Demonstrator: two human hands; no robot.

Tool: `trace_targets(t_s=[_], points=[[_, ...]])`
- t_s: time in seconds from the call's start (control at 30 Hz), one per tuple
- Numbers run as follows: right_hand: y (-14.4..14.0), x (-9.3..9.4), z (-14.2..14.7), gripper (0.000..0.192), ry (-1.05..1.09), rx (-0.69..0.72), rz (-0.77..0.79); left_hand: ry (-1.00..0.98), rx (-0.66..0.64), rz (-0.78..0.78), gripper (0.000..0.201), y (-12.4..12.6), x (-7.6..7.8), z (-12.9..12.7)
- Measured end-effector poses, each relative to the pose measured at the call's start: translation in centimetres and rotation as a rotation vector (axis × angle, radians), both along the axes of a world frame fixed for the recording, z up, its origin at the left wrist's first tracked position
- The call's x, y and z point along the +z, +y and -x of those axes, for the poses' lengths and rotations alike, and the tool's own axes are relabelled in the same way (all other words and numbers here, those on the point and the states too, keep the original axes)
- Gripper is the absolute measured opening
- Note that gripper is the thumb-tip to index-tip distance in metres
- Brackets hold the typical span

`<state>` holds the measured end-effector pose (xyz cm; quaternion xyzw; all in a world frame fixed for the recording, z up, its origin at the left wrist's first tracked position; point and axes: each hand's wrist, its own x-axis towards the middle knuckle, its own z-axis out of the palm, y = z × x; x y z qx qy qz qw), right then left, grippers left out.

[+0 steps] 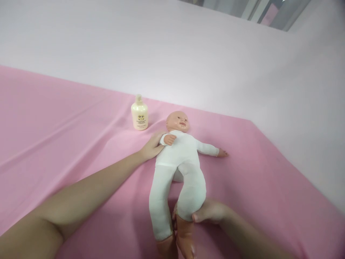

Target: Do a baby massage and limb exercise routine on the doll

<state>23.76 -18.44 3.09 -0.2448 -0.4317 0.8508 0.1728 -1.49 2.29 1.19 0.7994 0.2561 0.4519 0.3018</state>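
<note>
A baby doll (178, 151) with a white cloth body lies on its back, its head turned to the right. My left hand (153, 145) is closed about the doll's arm on the left side, with most of the fingers hidden behind that arm. My right hand (211, 211) wraps round the lower part of the leg on the right, thumb on top near the ankle and fingertips showing between the legs. The doll's other arm stretches out to the right, untouched.
A cream lotion bottle (139, 116) with a pump top stands upright left of the doll's head. Pink cloth (231, 183) covers the surface under everything. Beyond its edge lies a white surface (107, 43), with grey and pink shapes at the top right.
</note>
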Motion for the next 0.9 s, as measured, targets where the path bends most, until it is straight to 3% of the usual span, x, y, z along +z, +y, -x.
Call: trace_targets(t_s=[0.47,0.9], points=[[0.2,0.8,0.0,0.058,0.002,0.022,-0.019,-0.037,-0.026,-0.012,0.036,-0.4,0.8,-0.3],[0.1,1.5,0.1,0.063,-0.024,0.035,-0.038,-0.026,-0.013,-0.003,0.039,-0.2,0.2,-0.1]])
